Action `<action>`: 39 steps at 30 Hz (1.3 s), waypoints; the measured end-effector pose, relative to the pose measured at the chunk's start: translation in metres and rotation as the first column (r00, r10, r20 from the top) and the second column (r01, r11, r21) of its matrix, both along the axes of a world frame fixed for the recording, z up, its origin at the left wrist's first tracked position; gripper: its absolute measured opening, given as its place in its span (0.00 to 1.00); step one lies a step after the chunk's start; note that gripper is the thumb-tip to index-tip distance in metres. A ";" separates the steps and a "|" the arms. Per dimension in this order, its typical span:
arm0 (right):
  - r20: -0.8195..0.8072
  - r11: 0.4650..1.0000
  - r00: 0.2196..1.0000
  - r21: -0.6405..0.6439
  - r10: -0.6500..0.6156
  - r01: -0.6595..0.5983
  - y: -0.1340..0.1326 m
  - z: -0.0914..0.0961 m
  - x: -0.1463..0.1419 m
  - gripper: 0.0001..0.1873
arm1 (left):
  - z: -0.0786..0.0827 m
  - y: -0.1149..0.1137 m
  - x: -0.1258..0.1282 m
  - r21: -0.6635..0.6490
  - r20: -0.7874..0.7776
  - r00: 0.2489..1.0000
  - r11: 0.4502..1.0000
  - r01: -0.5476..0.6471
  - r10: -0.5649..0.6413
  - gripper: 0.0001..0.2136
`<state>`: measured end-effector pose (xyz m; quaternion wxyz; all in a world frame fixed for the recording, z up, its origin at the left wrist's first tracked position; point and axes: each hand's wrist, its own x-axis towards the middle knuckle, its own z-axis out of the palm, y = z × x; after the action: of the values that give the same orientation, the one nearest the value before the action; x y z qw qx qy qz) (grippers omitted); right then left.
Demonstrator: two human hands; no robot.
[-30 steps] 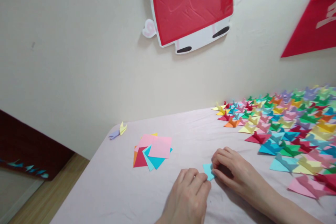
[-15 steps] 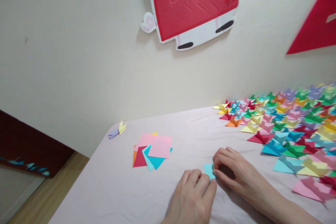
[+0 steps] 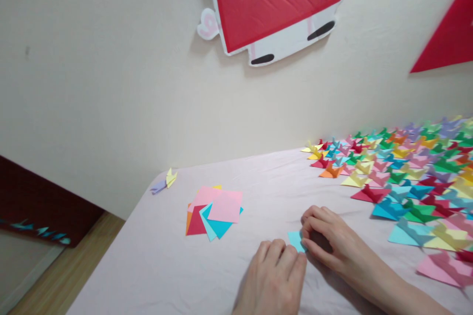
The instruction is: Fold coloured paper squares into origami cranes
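Observation:
A small piece of light blue origami paper (image 3: 296, 241) lies on the cloth-covered surface between my hands. My right hand (image 3: 334, 238) is closed, its thumb and index finger pinching the paper's right side. From below, my left hand (image 3: 275, 273) rests with curled fingers together, index fingertip at the paper's lower edge. Both hands cover part of the paper, so its folds are hard to make out. To the left lies a loose fan of square paper sheets (image 3: 224, 206) in pink, red, blue, orange and yellow.
Rows of folded paper cranes (image 3: 399, 174) in many colours fill the right side. A yellow folded piece (image 3: 171, 177) and a purple folded piece (image 3: 158, 187) lie at the far left corner. A wall with a red-and-white cartoon cutout (image 3: 277, 5) stands behind the pale cloth (image 3: 148, 266).
The view has shifted slightly. My hands keep nearly the same pose at the light blue paper, and the sheets and cranes stay in place.

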<state>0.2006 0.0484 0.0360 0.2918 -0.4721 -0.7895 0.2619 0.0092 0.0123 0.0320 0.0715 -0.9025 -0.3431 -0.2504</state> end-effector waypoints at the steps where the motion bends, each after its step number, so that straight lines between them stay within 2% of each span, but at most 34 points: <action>1: 0.000 1.000 1.000 0.002 -0.002 0.002 0.000 0.000 0.000 0.08 | 0.000 0.000 0.000 0.006 0.000 1.000 1.000 -0.002 0.002 0.11; 8: 0.024 1.000 1.000 -0.021 0.003 -0.002 -0.001 0.001 -0.002 0.08 | -0.003 0.000 0.000 -0.005 -0.077 0.997 1.000 -0.015 0.015 0.08; 19: 0.090 0.996 0.996 -0.087 -0.010 0.018 -0.006 0.008 -0.001 0.05 | -0.001 0.001 -0.001 -0.061 -0.072 0.997 0.998 -0.010 0.006 0.08; 29: 0.153 0.995 0.988 -0.090 -0.034 0.048 -0.004 0.003 -0.003 0.09 | -0.002 -0.001 -0.001 -0.085 -0.089 0.996 0.996 -0.017 0.010 0.08; 39: 0.114 0.995 0.993 -0.090 -0.026 0.037 -0.005 0.005 -0.004 0.13 | 0.000 0.000 -0.001 -0.064 -0.062 0.998 0.998 -0.018 0.014 0.06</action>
<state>0.1970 0.0436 0.0415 0.2288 -0.5115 -0.7842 0.2664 0.0077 0.0128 0.0318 0.0548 -0.9089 -0.3558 -0.2106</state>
